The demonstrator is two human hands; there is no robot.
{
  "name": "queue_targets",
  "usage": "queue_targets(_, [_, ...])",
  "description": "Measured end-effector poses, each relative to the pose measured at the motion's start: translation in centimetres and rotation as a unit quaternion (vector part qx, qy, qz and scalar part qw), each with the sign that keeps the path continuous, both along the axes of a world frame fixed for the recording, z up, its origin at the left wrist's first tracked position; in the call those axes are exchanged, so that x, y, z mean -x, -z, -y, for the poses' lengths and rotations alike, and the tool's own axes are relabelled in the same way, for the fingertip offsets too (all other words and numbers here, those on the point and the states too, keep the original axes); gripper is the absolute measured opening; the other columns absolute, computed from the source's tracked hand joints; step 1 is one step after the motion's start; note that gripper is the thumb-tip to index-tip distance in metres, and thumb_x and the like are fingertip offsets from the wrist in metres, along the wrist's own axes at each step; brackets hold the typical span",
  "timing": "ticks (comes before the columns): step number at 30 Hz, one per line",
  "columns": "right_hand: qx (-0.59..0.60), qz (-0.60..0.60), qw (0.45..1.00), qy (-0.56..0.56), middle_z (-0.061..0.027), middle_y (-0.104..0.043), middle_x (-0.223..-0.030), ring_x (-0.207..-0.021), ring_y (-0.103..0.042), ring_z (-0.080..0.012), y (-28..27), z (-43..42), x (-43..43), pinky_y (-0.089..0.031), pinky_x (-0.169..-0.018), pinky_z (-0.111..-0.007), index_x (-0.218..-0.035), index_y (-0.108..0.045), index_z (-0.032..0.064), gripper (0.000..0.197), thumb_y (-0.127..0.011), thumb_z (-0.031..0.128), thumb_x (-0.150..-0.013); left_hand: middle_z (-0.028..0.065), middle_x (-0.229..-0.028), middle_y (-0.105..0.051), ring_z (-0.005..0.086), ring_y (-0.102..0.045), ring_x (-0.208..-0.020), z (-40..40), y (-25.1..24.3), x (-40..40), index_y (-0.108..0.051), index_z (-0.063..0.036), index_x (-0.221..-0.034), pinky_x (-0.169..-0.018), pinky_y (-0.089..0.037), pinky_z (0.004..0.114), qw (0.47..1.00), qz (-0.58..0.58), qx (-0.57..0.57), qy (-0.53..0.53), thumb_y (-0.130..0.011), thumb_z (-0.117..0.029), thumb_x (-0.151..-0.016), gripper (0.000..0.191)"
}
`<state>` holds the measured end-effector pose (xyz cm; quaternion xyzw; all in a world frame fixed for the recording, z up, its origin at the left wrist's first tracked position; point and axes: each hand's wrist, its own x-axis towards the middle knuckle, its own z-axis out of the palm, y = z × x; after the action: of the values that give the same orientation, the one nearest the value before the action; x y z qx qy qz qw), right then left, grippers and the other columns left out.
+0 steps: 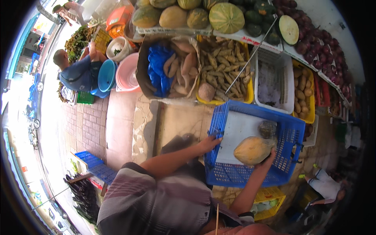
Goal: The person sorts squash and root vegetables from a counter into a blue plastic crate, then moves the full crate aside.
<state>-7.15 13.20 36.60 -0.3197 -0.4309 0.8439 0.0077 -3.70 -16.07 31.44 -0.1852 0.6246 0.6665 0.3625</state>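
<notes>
Before me is a blue plastic crate [286, 114] with slotted walls and a pale flat bottom. My left hand [212, 144] grips its left rim near a handle. Inside the crate, my right hand [266, 161] holds a tan-orange pumpkin [252, 150] from its lower right side; part of that hand is hidden behind the pumpkin. Clear film seems to cover the pumpkin's right end. Just beyond it lies a smaller dark green squash [267, 129], apparently wrapped in film too.
Past the crate stand a yellow crate of knobbly roots [251, 91], a white basket [274, 107] and a box of sweet potatoes [188, 67]. Pumpkins [226, 18] and red onions [326, 50] line a shelf above. A person [77, 75] sits at left; another [326, 183] is at right.
</notes>
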Motion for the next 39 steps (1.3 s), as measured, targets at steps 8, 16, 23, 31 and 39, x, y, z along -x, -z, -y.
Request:
queue_targets(8, [-0.001,0.046,0.999,-0.014,-0.0171,-0.053,-0.122,-0.112,-0.054,-0.0319,-3.7,9.2,2.5,-0.045,-0.095,-0.043,-0.127,-0.046,-0.0017,0.059,-0.062,0.032,-0.082,0.0147,-0.13,-0.048,0.0243,-0.048,-0.121,4.7,-7.0,5.7,-0.033,-0.0025,-0.142,-0.097,-0.043,0.035,0.969,0.043,-0.237,0.057,-0.058,-0.048,-0.09,0.073])
queue_targets(16, [-0.065,-0.064,0.988,-0.127,-0.0159,-0.052,-0.123,-0.112,-0.053,-0.031,-8.0,22.2,13.6,-0.046,-0.094,-0.042,-0.136,-0.037,0.0007,0.069,-0.065,0.03,-0.081,0.0187,-0.142,-0.037,0.0283,-0.04,-0.129,12.6,-8.3,16.6,-0.016,-0.0004,-0.147,-0.107,-0.035,0.042,0.896,0.054,-0.441,0.008,-0.072,-0.039,-0.078,0.097])
queue_targets(23, [-0.209,-0.237,0.921,-0.228,-0.0164,-0.033,-0.146,-0.124,-0.046,-0.0311,-9.3,26.8,20.3,-0.034,-0.104,-0.043,-0.147,-0.02,0.0033,0.082,-0.062,0.043,-0.089,0.0175,-0.137,-0.044,0.0305,-0.049,-0.122,24.3,-17.4,31.6,-0.027,-0.0072,-0.144,-0.099,-0.044,0.044,0.89,-0.162,-0.408,-0.123,-0.075,-0.028,-0.07,0.09])
queue_targets(31, [-0.449,0.05,0.89,-0.055,-0.0133,-0.049,-0.128,-0.103,-0.055,-0.0208,1.1,16.5,8.1,-0.047,-0.086,-0.032,-0.136,-0.038,-0.0038,0.06,-0.063,0.024,-0.089,0.0186,-0.115,-0.056,0.0294,-0.06,-0.101,36.2,-25.6,52.1,-0.04,0.002,-0.13,-0.082,-0.054,0.044,0.881,-0.356,-0.197,-0.24,-0.064,-0.014,-0.083,0.056])
queue_targets(39, [-0.351,0.258,0.899,0.037,-0.0165,-0.055,-0.11,-0.088,-0.054,-0.0201,4.4,17.6,-5.1,-0.048,-0.074,-0.033,-0.127,-0.041,-0.013,0.058,-0.065,0.022,-0.087,0.0197,-0.121,-0.057,0.0355,-0.057,-0.111,37.8,-23.9,64.7,-0.039,-0.0115,-0.138,-0.089,-0.048,0.049,0.741,-0.343,0.576,-0.038,-0.068,-0.05,-0.078,0.077])
